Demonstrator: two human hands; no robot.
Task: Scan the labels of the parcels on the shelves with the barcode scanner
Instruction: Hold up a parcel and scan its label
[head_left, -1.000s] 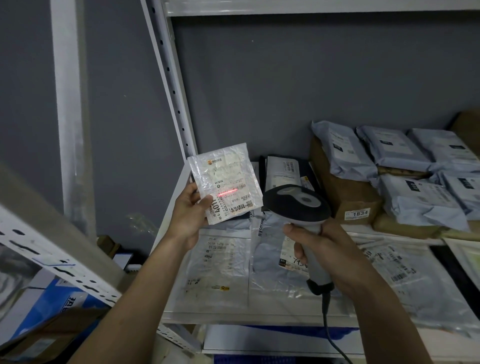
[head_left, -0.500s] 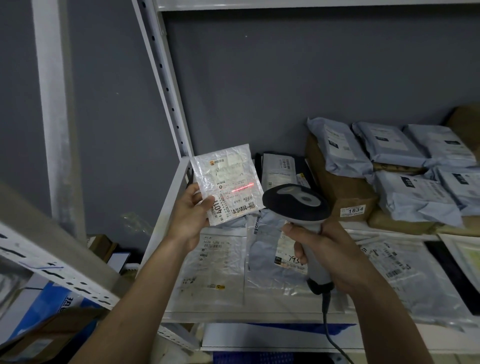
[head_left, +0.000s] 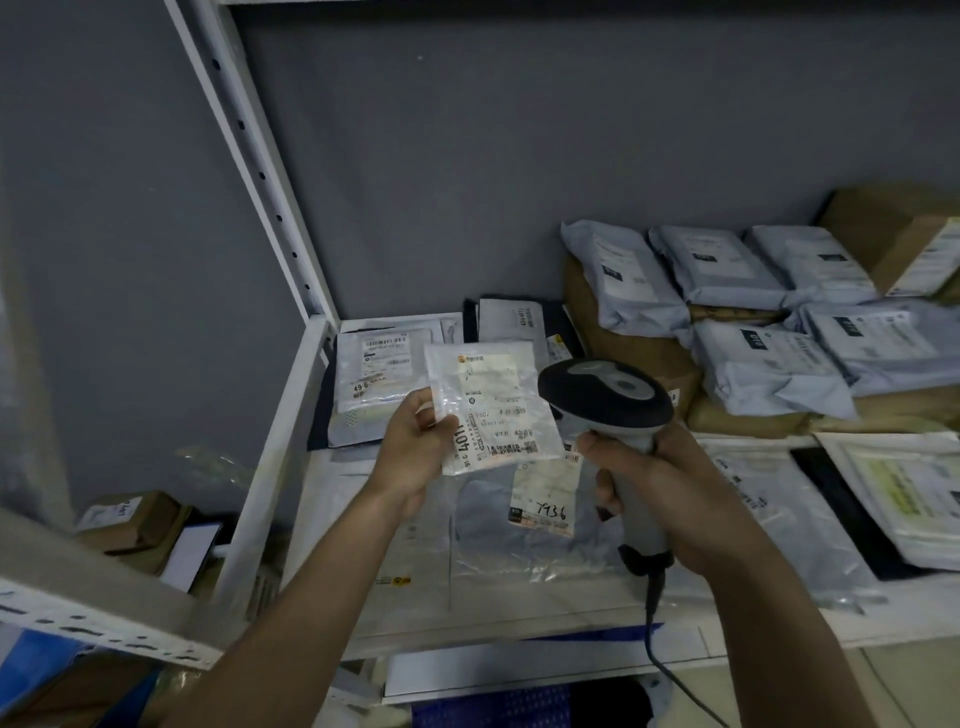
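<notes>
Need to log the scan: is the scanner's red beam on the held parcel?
Off: no red line shows on the parcel label facing the scanner.

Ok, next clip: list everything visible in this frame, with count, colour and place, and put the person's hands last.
small parcel: one, clear plastic with a white label, held up in front of the shelf
barcode scanner: one, black head and grey handle, cabled, right of the small parcel
flat mailers: several, clear or white, lying on the shelf under the hands
grey poly bags: about five, pale grey, stacked at the right rear
cardboard boxes: at least two, brown, under and behind the grey bags
shelf frame: white metal, upright post at the left
wall: dark grey, behind the shelf
left hand: grips the small parcel's left edge
right hand: grips the scanner's handle
</notes>
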